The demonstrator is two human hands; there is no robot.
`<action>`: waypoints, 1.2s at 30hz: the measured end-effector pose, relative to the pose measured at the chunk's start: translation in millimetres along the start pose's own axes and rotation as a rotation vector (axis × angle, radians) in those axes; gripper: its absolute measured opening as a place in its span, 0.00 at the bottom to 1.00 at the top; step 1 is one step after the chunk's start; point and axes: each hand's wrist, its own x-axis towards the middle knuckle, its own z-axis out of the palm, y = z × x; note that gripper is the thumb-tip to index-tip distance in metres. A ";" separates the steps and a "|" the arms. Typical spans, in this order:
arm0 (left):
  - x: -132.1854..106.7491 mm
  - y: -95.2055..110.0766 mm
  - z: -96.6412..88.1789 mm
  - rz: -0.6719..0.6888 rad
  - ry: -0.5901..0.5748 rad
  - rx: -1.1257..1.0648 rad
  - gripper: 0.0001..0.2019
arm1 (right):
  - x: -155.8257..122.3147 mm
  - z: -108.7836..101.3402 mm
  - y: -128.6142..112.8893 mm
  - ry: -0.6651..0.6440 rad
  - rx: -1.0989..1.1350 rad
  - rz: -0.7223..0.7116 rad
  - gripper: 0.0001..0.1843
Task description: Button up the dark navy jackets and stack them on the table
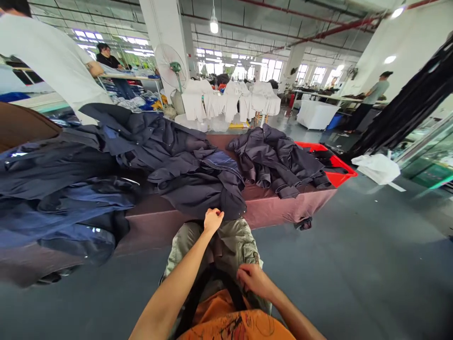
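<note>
The left grip (213,220) is being held with its fingers pressed together at the lower edge of a dark jacket (198,182); whether cloth is being pinched cannot be told. The jacket is lying on a brown-covered surface (272,208), directly ahead of that grip and close to the surface's front edge. The right grip (253,279) is being rested, loosely curled, on khaki cargo trousers (180,248), below the surface, with nothing seen pinched. A second dark jacket (272,160) is being carried on the same surface, further right, beside a red crate (339,175). A heap of dark blue garments (63,203) is being supported to the left.
</note>
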 end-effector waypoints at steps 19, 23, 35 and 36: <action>-155.8 50.1 -87.8 0.249 -0.348 -0.389 0.06 | -15.4 -44.6 -86.4 0.119 1.104 0.089 0.25; -168.0 41.9 -104.6 0.494 -0.209 0.038 0.17 | -17.9 -40.4 -100.5 0.331 1.092 0.109 0.23; -194.1 57.8 -62.7 0.812 -0.254 -0.056 0.14 | -33.0 -20.2 -134.4 0.362 0.909 -0.274 0.21; -193.2 58.1 -60.5 0.777 -0.249 -0.094 0.14 | -32.9 -17.5 -132.5 0.380 0.875 -0.288 0.20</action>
